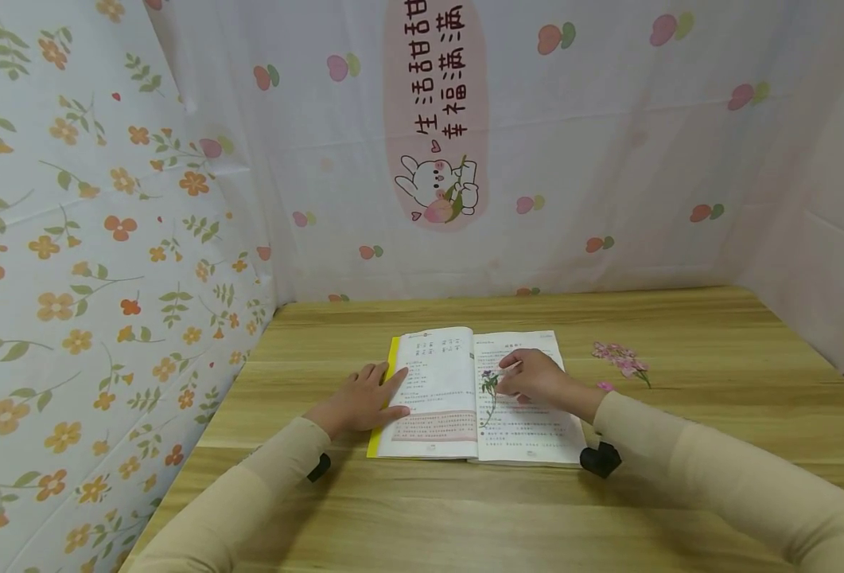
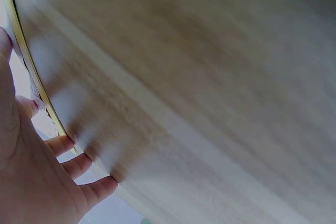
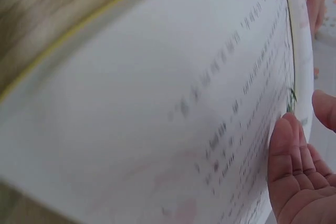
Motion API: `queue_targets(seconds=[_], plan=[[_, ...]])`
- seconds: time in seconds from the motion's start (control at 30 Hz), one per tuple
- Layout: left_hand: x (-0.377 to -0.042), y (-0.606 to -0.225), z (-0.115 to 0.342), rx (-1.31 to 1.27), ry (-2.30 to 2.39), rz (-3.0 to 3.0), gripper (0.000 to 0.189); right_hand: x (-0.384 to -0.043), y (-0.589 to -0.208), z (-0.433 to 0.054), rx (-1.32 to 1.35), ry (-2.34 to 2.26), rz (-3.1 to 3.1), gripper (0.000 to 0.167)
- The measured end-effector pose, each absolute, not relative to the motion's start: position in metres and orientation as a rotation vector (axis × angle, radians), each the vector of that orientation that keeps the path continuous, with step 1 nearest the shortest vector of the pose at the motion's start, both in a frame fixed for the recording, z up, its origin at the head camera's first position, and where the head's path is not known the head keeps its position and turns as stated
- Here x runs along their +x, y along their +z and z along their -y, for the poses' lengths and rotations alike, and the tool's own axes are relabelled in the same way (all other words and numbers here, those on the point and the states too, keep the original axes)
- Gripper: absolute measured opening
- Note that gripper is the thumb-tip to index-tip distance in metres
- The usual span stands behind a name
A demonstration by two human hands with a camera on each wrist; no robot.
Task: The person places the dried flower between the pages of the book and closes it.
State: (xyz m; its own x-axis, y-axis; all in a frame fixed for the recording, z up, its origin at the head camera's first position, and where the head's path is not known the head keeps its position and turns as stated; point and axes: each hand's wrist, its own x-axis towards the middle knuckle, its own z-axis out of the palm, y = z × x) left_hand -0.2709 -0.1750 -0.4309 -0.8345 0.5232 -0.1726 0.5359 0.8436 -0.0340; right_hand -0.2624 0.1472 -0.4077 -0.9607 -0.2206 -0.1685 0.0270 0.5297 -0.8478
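An open book (image 1: 450, 386) with printed pages and a yellow cover edge lies on the wooden table. My left hand (image 1: 357, 400) rests at its left edge; the thumb reaches onto the left page and the other fingers are spread, with several fingertips (image 2: 77, 165) on the tabletop beside the cover. On the right page, close to the fold, lies a flower sprig (image 1: 490, 383) with green leaves, a thin stem and a small purplish head. Over that page, my right hand (image 1: 538, 380) touches down beside the sprig. Its fingers (image 3: 283, 142) are nearly straight, the thumb apart from them.
To the right of the book lie pink flowers (image 1: 622, 360) with a short green stem, and a loose pink bloom (image 1: 604, 387) near the right sleeve. A patterned curtain (image 1: 307, 183) hangs behind the table, and a floral one (image 1: 85, 286) along its left side.
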Motion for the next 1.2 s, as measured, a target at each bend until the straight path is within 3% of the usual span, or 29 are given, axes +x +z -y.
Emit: queue_targets(seconds=[0.4,0.87,1.2], plan=[[-0.270,-0.429,0.174,0.824,-0.126,-2.873,0.077,-0.285,-0.391,-0.184,-0.469,-1.078,-2.867,0.038],[-0.272,-0.432,0.174,0.830,-0.124,-2.869,0.076,-0.318,-0.401,-0.220,-0.684,-0.696,-3.058,0.053],[-0.275,-0.436,0.176,0.859,-0.111,-2.868,0.076,-0.325,-0.404,-0.222,-0.665,-0.617,-2.987,0.067]])
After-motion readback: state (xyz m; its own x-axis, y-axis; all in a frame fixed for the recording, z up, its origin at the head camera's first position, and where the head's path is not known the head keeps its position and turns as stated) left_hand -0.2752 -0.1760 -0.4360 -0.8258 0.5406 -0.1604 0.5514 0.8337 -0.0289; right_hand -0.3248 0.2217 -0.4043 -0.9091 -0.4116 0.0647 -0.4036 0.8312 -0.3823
